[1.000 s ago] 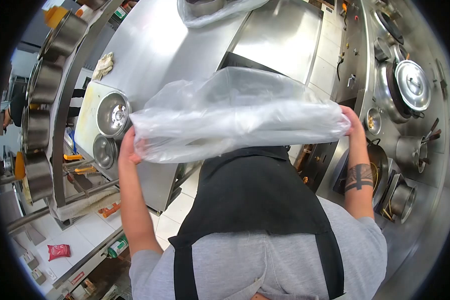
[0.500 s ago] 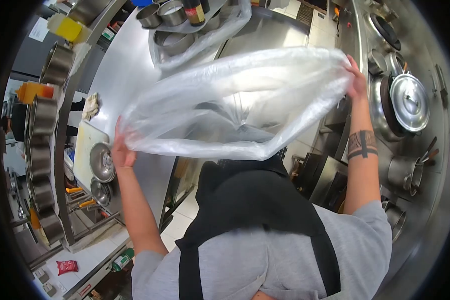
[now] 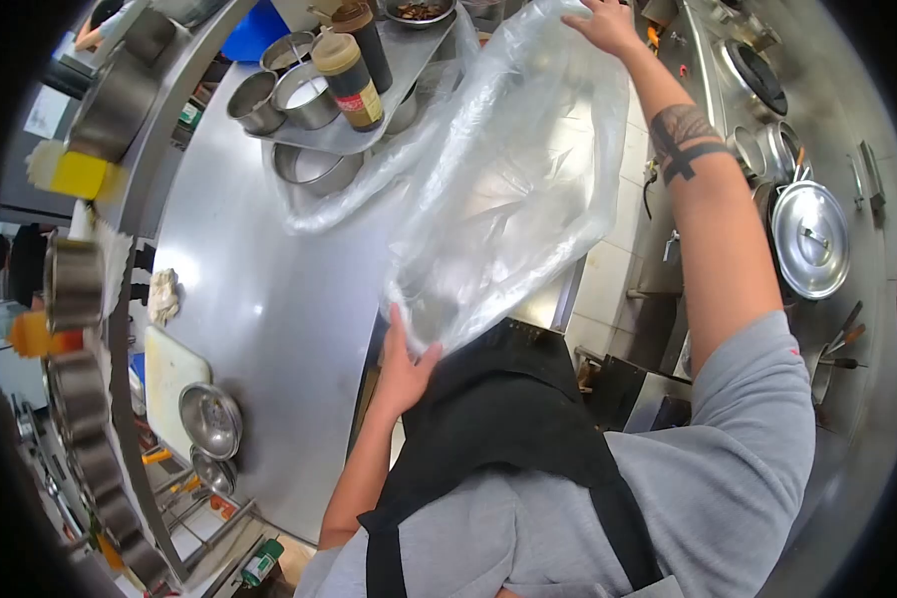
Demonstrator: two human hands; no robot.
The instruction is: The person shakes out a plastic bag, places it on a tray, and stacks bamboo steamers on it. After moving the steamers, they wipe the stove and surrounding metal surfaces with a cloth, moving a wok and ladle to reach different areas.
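Note:
A large clear plastic bag [image 3: 513,199] is stretched between my two hands, its mouth wide and its rim bunched into a loose roll. My left hand [image 3: 404,371] grips the near end of the rim, thumb and fingers on either side of the film, just in front of the black apron [image 3: 498,399]. Reaching far forward, my right hand [image 3: 605,25] has hold of the rim's far end; part of its grip is cut off by the top of the view. Steel worktop shows through the thin film.
A metal tray [image 3: 384,125] at the back bears sauce bottles [image 3: 347,80] and steel containers [image 3: 307,97], with more plastic film around it. A cutting board [image 3: 174,374] and steel bowls [image 3: 210,421] lie left. A lidded pot [image 3: 810,239] stands right.
The bag has turned from lying across me to slanting away. My right hand has moved forward and left; my left hand has come right and nearer my body. Both still hold the bag.

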